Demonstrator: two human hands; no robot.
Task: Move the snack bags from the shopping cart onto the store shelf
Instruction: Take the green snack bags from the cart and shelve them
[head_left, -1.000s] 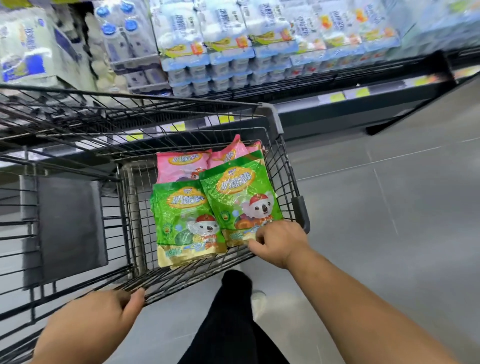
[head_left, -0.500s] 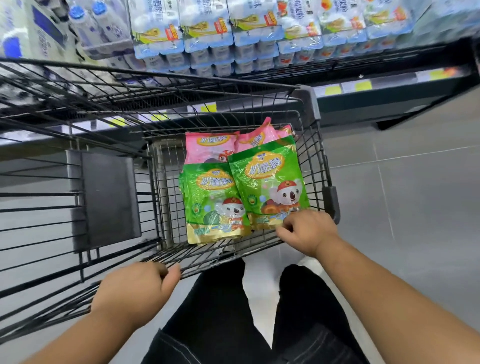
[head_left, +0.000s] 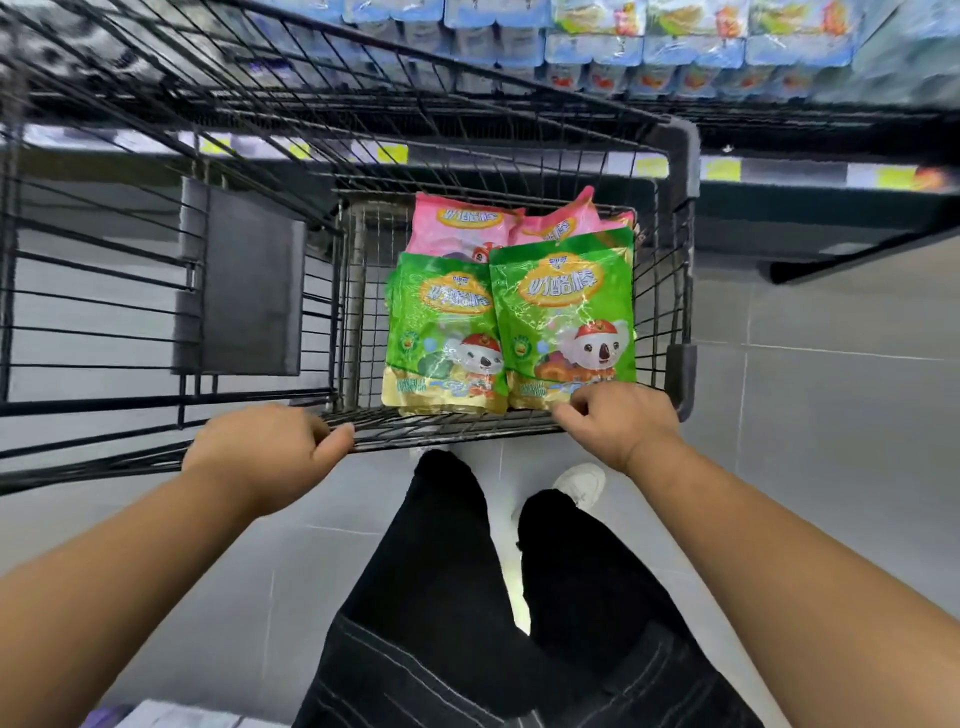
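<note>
Shelving ran across the far side: the store shelf (head_left: 779, 171) carried stacked blue-and-white multipacks (head_left: 691, 52), their print too blurred to read, with yellow price tags (head_left: 722, 169) along its front edge. Between that shelf and the snack bags (head_left: 519, 291) stood the black wire shopping cart (head_left: 457, 435) itself, its far wall and grey corner bumper (head_left: 680, 150) in the way. A grey flap (head_left: 249, 291) hung on the divider left of the bags' compartment. Black trousers (head_left: 441, 571) and one white shoe (head_left: 584, 483) showed over grey floor tiles (head_left: 831, 441) below the near rim.

All the snack bags lay in the cart's small right-hand compartment. Two green ones were in front, side by side, the right green bag (head_left: 566, 312) overlapping the left green bag (head_left: 441, 332). Two pink bags (head_left: 457, 228) showed behind them, and a sliver of one more pack at the right, its kind not clear. Each green bag bore a cartoon koala in a red cap and a yellow oval reading 奶酪棒; the print on the gold bottom strip was illegible.

The left hand (head_left: 265, 457) had its grip clamped round the cart's near rim, thumb along the wire. The right hand (head_left: 618, 421) had its grip curled tight on the bottom edge of the right green bag, just over the rim; whether it caught the wire too could not be told.
</note>
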